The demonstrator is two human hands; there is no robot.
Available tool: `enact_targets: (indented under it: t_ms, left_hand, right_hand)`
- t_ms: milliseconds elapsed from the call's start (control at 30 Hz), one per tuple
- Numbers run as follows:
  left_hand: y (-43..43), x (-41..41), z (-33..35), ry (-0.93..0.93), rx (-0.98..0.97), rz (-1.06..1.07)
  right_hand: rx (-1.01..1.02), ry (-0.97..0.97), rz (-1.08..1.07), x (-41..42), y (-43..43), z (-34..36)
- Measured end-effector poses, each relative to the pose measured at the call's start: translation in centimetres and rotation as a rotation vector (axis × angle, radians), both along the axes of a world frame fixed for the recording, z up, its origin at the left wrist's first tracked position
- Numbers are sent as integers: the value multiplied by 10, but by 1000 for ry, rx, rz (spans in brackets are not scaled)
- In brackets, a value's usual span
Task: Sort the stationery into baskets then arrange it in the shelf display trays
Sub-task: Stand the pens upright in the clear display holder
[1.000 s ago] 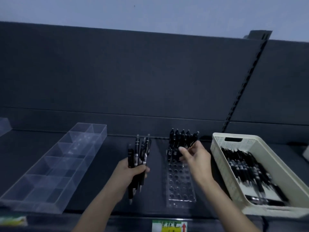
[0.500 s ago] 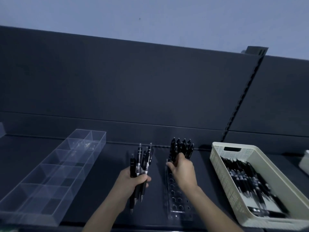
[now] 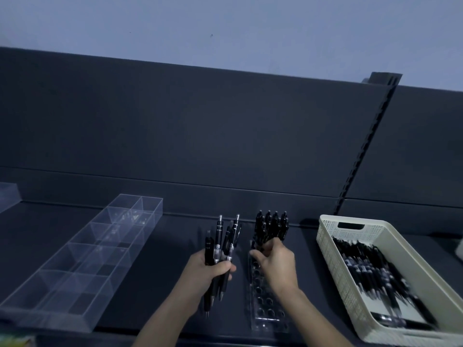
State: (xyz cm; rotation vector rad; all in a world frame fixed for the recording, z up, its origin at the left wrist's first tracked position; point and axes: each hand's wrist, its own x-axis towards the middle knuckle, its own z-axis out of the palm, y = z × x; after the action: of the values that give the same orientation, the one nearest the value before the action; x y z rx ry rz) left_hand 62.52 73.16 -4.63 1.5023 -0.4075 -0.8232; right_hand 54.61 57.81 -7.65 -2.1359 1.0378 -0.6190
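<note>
L hand (image 3: 209, 270) is fisted round a bundle of black pens (image 3: 221, 249), fingers wrapped tight, tips down, clicker ends up. Judging by that, it's a ready stock so the other hand can feed w/o going back to the basket each time. R hand (image 3: 275, 261) sits over the clear pen rack (image 3: 265, 306) near the shelf's front edge, fingers curled narrow at the rack's back rows; can't tell if they pinch a pen or just steady one.

Back rows of rack carry standing pens (image 3: 271, 225), upright in their holes, so filling prob. runs back to front; front holes empty. White basket (image 3: 350, 229) at the shelf's R end, lots of black pens lying in it, so sorting looks done for these. Clear divided tray (image 3: 82, 259) toward the L end, compartments look mostly empty, contents too faint to tell.

Next: seat the pen straight; a tilt could knock neighbours.
</note>
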Motion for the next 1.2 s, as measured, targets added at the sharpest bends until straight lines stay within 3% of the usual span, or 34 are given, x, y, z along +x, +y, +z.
enact_targets:
  t_ms: [200,333,633,767,867,1000,1200]
  left_hand:
    - [-11,-8,4,9,1,-51]
    - [-21,-17,8,30,-40,-80]
    - [-29,-25,11,10,-28,-115]
    - [-24,-17,5,14,15,-27]
    - [-17,-10,0,19,55,-18]
    - [-15,-12,-2,13,57,-28]
    - [-10,-9,-3,-27,48,-68]
  right_hand:
    - [208,-321,146,-22,9,33]
    - [299,-287,319,-21,14,46]
    - [411,-306,327,-30,4,46]
    - [338,-364,148,-34,-12,45]
    - [83,-261,19,-38,-25,48]
    - [-142,-144,45,-29,-22,43]
    - [-217,77,88,-11,-15,17]
